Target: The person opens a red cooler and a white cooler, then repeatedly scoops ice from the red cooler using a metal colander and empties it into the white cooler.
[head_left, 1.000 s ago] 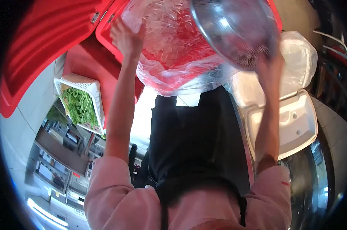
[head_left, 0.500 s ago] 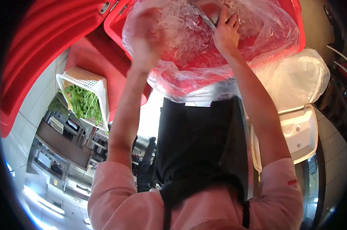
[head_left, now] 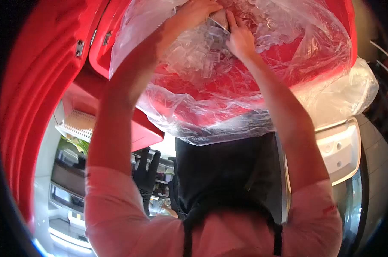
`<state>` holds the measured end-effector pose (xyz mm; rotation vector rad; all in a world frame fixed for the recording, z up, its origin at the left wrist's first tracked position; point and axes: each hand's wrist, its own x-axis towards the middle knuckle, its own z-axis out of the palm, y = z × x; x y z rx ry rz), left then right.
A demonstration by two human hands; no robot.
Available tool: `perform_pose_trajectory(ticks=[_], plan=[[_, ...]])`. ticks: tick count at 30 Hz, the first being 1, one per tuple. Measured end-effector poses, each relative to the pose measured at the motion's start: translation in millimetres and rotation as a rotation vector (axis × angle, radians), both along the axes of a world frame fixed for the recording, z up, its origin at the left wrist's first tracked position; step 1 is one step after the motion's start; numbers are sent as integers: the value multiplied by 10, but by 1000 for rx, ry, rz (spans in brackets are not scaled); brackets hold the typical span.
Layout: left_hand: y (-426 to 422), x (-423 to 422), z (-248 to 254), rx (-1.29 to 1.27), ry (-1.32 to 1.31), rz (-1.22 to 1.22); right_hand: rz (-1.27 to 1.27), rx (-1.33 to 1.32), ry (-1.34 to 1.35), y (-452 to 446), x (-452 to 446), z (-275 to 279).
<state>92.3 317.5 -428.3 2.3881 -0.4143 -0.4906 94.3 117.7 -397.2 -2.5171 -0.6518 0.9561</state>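
Observation:
Translucent ice pieces [head_left: 194, 55] are heaped inside a clear plastic liner [head_left: 305, 60] in a red ice box [head_left: 351, 25]. Among the ice is a perforated metal container [head_left: 220, 19], only partly visible. My right hand [head_left: 242, 39] grips its near right side, with a finger stretched along the metal. At its left edge my left hand [head_left: 199, 9] has its fingers curled on the rim; the fingertips are partly hidden at the top of the view.
The open red lid [head_left: 40, 85] stands at left. Below it a white basket [head_left: 77, 124] holds green leafy vegetables [head_left: 79, 144]. A white container [head_left: 339, 147] and a clear plastic bag [head_left: 348, 90] lie at right. Another person's dark-trousered legs [head_left: 146, 175] show behind.
My left hand has moved right and up, from over the ice to the metal container. My right hand has shifted slightly left with it. The view has moved closer over the box.

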Motion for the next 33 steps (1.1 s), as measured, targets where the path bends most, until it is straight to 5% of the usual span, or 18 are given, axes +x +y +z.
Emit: perform_pose_trajectory(ticks=[2,5,6,9,10,21,24,27,30,33], plan=[[-83,236,-201,-116,446,200,8,57,28,-59,197,-356],[-41,335,-422,301,210,-159,43,187,141,-55,338,-923],[-112,323,-467,291,324,30,47,79,245,-66,329,-1021],[-171,381,-653,386,468,-44,-75,335,388,-181,233,-1311],[-229,304,-664,395,478,-62,55,57,400,-183,270,-1433],[-246,531,-158,475,587,-267,19,2,593,-271,532,-510],[-182,366,163,349,489,-134,-105,85,675,-406,457,-223],[178,0,545,-114,115,274,-210,292,715,-560,402,91],[428,-166,1230,287,19,281,-453,456,773,-746,249,8],[465,-350,1222,-721,154,675,-578,506,861,-919,226,160]])
